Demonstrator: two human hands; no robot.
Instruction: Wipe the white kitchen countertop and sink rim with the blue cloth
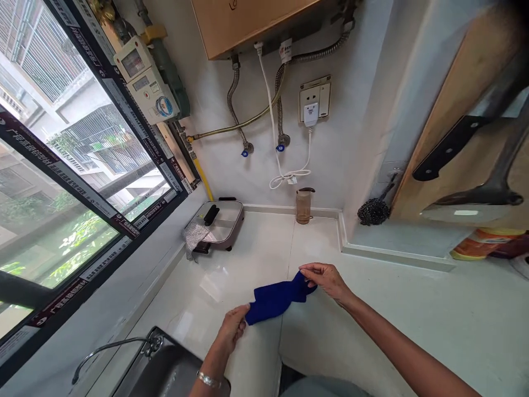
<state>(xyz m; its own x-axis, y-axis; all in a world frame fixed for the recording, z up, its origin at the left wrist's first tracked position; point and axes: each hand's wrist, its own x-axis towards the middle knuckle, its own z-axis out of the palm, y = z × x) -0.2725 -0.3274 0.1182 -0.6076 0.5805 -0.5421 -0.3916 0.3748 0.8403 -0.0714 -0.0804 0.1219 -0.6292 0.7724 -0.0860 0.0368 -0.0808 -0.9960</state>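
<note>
While left hand [230, 331] and right hand [328, 280] hold blue cloth [268, 301] right of sink [176, 368], left fingers [239, 311] pinch end nearer sink, right fingers [311, 267] pinch bunched end farther from sink. Best done, likely: light even pull, edges gripped, folds eased out, cloth clear of sink.

The left hand [232, 326] and the right hand [325, 279] are bare, with slim fingers. A shiny, silver-coloured bracelet [209, 380] encircles the left arm [215, 361], a metal band with bright highlights, any finer pattern too small to make out. The right forearm [392, 336] is bare too, long and smoothly widening away from the wrist. Low in view shows a rounded patch of muted grey-green clothing [326, 387], seemingly plain
</note>
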